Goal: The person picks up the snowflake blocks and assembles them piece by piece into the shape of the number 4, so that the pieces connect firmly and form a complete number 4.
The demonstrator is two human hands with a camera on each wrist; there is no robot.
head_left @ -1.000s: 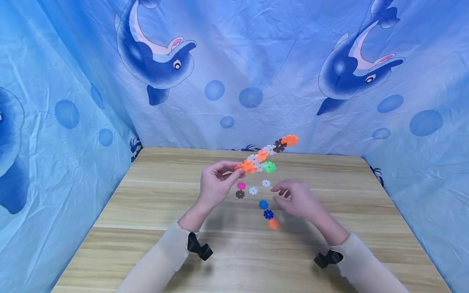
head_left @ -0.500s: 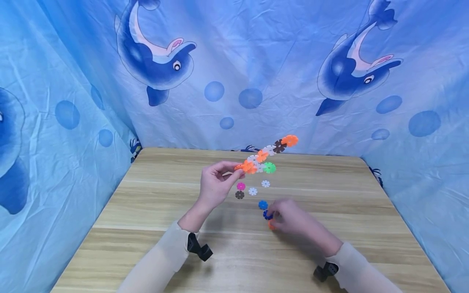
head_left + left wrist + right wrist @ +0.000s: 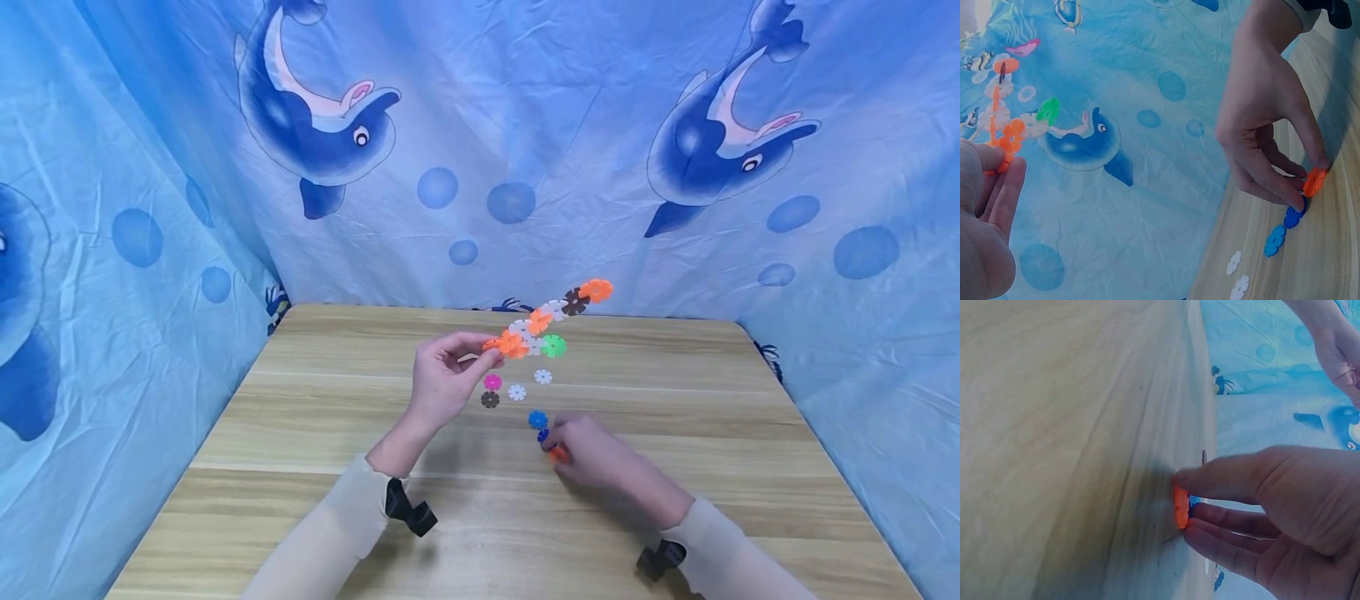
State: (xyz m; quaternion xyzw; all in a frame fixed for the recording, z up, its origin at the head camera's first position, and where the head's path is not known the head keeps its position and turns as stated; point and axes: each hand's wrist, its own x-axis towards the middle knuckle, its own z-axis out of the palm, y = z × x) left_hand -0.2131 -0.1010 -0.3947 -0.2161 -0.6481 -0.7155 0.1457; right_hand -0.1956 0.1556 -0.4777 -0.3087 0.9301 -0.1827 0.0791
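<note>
My left hand (image 3: 444, 379) holds up a chain of interlocked snowflake discs (image 3: 513, 344) by its orange end, thumb and fingers pinching it above the table. Orange, white and brown discs run up and right along the chain, and a green disc (image 3: 554, 346) sticks out on a side branch. Down on the table, my right hand (image 3: 596, 454) pinches a loose orange snowflake disc (image 3: 1181, 506) by its edges. A fingertip comes close to or touches the dark blue disc (image 3: 1294, 215) beside it; I cannot tell which. Beyond lies a light blue disc (image 3: 537, 419).
Two white discs (image 3: 517, 392), a pink disc (image 3: 492, 382) and a brown disc (image 3: 490, 400) lie flat on the wooden table (image 3: 300, 442) below the chain. A blue dolphin-print curtain (image 3: 480, 125) surrounds the table's back and sides.
My right hand has come down toward me from beside the white discs and has taken hold of the orange disc. The left hand and its chain have barely moved.
</note>
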